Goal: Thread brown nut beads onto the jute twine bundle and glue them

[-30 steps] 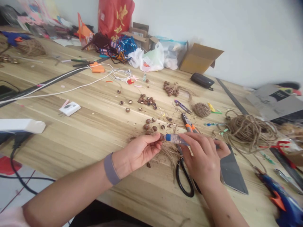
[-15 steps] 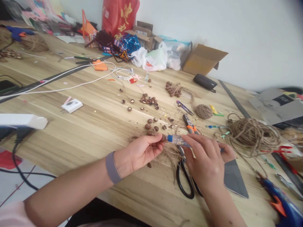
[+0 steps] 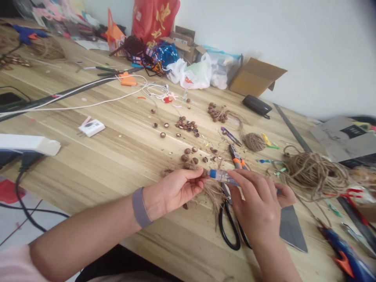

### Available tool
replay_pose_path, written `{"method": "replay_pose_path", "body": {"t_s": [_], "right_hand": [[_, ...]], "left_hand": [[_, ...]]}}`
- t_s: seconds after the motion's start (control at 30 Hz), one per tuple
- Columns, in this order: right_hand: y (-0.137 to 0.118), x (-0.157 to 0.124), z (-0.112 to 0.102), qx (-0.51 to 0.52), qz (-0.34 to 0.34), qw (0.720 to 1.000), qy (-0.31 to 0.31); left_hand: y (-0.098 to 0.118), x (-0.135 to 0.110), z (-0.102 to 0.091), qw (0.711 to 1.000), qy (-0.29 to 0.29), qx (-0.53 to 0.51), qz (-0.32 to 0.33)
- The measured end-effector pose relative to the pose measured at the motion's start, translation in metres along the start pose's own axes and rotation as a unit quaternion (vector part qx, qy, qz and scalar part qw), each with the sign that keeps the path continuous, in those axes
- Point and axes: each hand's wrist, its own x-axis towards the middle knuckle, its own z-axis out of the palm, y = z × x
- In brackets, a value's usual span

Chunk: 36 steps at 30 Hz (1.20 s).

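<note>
My left hand (image 3: 179,190) is closed, thumb against fingers, on a small brown nut shell (image 3: 205,172), mostly hidden by the fingertips. Wrapped in my right hand (image 3: 258,199) is a clear tube-shaped tool with a blue collar (image 3: 212,173); its collar end meets the nut shell, and I cannot tell its exact kind. Below both hands, frayed twine strands (image 3: 214,194) lie on the wooden table (image 3: 117,164). Black-handled scissors (image 3: 230,235) rest partly under my right hand. Several brown nuts (image 3: 185,158) sit just beyond my left fingertips.
Orange-handled pliers (image 3: 235,156) lie beyond my right hand. Nut shells (image 3: 188,125), a twine ball (image 3: 253,141) and a large twine coil (image 3: 315,170) are farther off. A blue glue gun (image 3: 346,250) sits at right; a power strip (image 3: 29,144) at left.
The whole view has shifted slightly, so things appear a little farther right. Both hands keep their hold, with the tube-shaped tool still against the nut shell.
</note>
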Motion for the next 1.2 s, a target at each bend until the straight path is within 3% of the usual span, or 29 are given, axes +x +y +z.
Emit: {"method": "replay_pose_path", "body": {"t_s": [1.2], "right_hand": [[-0.0014, 0.0043, -0.0052, -0.024, -0.011, 0.999, 0.022]], "left_hand": [[-0.0008, -0.0029, 0.003, 0.999, 0.002, 0.038, 0.013]]}}
